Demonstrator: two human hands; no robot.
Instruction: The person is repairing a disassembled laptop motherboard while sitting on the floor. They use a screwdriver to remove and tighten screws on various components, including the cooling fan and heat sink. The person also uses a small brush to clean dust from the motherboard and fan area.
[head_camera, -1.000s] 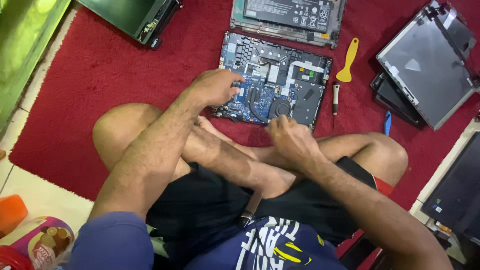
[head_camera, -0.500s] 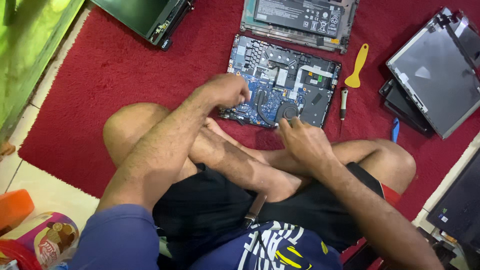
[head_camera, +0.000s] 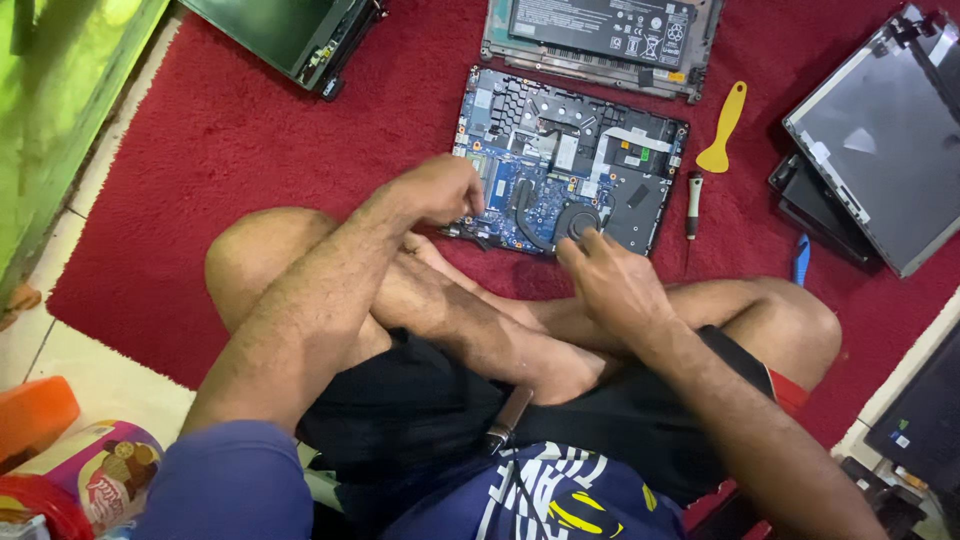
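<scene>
An opened laptop base (head_camera: 560, 160) with its blue circuit board bare lies on the red rug in front of my crossed legs. My left hand (head_camera: 435, 190) rests curled on the board's near left corner, fingers closed against the edge. My right hand (head_camera: 610, 280) reaches to the round black fan (head_camera: 578, 222) at the near right, fingertips touching its rim. Whether either hand grips a small part is hidden by the fingers.
A yellow pry tool (head_camera: 724, 130) and a screwdriver (head_camera: 692, 200) lie right of the board, a blue tool (head_camera: 800, 260) nearer. A battery tray (head_camera: 600, 35) sits behind. Laptop lids lie far left (head_camera: 290, 35) and right (head_camera: 880, 140). A snack packet (head_camera: 100, 470) is at bottom left.
The view has shifted a little, so the board and rug sit lower right in frame. Both hands stay on the board, the right one still at the fan.
</scene>
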